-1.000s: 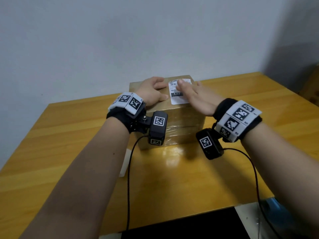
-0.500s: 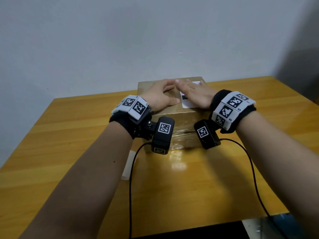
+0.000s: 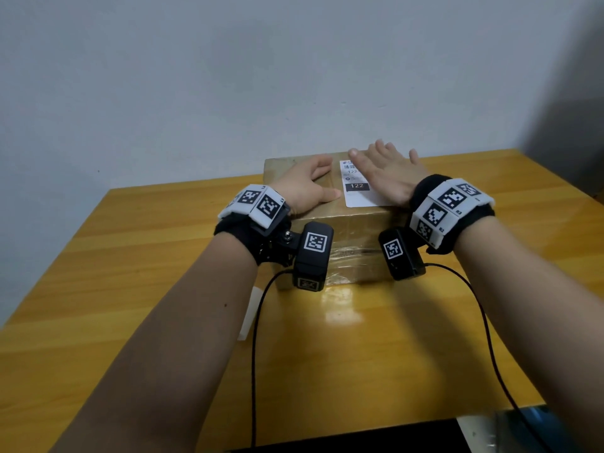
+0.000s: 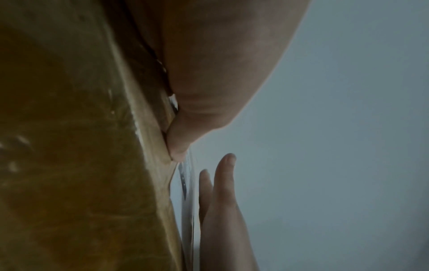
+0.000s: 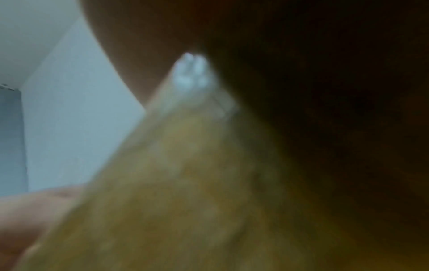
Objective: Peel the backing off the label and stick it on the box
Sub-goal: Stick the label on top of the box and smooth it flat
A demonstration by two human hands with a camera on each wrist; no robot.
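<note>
One cardboard box (image 3: 343, 230) sits on the table (image 3: 130, 289). One white label (image 3: 358, 191) lies on top. Left hand (image 3: 305, 188) and right hand (image 3: 387, 174) lie flat, fingers straight, holding nothing.

The box (image 3: 330, 237) stands right under both hands, against the wall (image 3: 294, 76) beyond the fingertips, so nothing passes behind it. The left hand (image 3: 304, 188) and right hand (image 3: 385, 173) lie flat on its top, with the label (image 3: 358, 191) showing in the gap between them. The counter (image 3: 130, 273) lies bare outward of each hand and nearer than the wrists, apart from a white sheet (image 3: 250, 308) under the left forearm.
</note>
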